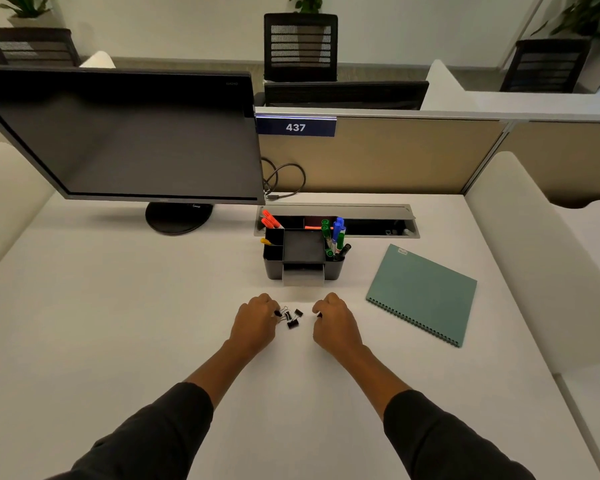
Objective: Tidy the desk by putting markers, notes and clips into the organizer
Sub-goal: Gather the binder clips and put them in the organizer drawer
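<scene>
White desk (118,323) in an open office, beige partition behind with a plate reading 437 (296,127). Dark monitor (125,140) back left.

Both forearms reach forward in dark sleeves, hands low on the desk, knuckles up, backs toward the camera. Left hand (253,320): fingers curled, tips at a black binder clip (278,313) on the left edge of a small pile of clips (291,318); appears to pinch it. Right hand (335,322): fingers curled under, something small and dark at the tips, likely one clip; cannot tell for sure.

The pile lies on the desk between the two sets of fingertips, just beside the left ones, apart from the right ones.

Past the fingertips, straight ahead: black organizer (303,258), small front drawer (303,275) pulled open. Green and blue markers (335,237) stand in its right compartment, orange markers (270,220) at its back left, a yellow tip (265,241) in a left slot.

Right of the right hand, well apart: teal spiral notebook (423,292), lying flat. Nothing sits between fingers and organizer.
</scene>
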Demonstrator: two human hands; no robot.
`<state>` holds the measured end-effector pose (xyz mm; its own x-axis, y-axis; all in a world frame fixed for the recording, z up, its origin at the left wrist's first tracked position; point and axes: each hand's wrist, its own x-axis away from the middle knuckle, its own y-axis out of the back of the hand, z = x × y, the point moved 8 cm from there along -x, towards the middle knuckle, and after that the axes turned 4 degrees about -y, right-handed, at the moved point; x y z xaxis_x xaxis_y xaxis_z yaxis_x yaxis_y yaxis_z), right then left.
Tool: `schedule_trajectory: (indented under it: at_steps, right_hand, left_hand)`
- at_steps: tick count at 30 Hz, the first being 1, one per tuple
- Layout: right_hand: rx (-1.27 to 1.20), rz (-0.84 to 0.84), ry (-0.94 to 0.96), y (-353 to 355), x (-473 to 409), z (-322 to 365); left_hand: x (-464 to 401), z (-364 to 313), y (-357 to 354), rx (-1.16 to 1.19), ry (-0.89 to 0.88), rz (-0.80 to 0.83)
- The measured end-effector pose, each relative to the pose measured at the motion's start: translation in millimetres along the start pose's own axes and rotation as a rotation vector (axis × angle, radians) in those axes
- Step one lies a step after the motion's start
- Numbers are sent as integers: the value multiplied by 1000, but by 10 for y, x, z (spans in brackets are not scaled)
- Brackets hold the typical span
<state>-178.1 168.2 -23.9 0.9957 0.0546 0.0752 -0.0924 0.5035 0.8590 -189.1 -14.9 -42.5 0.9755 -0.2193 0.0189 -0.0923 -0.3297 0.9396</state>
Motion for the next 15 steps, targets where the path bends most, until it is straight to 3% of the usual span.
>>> schedule_trajectory:
  at_steps: [15]
  right_hand:
    - [-199, -121, 196, 467, -234, 493]
  left_hand:
    - [220, -12, 56, -133, 2, -14]
